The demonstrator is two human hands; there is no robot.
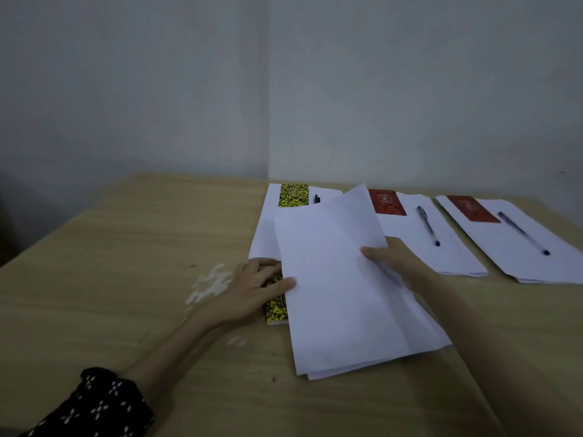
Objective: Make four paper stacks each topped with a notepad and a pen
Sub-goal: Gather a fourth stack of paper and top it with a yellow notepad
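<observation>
While three stacks at the far right of the surface (132, 279) already carry a notepad and a pen each, the fourth is not yet laid down: you hold its sheaf of paper (344, 285) raised and tilted at the middle, long axis running away from you and slightly leftward. Your right hand (394, 263) pinches the sheaf at its right edge, thumb on top, the other fingers hidden beneath. Your left hand (258, 287) grips the left edge, thumb on the top sheet, fingers curled under.

Directly beneath that left hand lies the remaining yellow-patterned notepad (277, 305), partly covered by the sheaf, its long axis also pointing away from you. It is the left hand's to take, being against it; the right is well apart from it. No fourth pen is visible; it may be hidden under the paper. In my judgement the sheaf must settle flat and clear of the notepad first, or the notepad ends up trapped underneath.
</observation>
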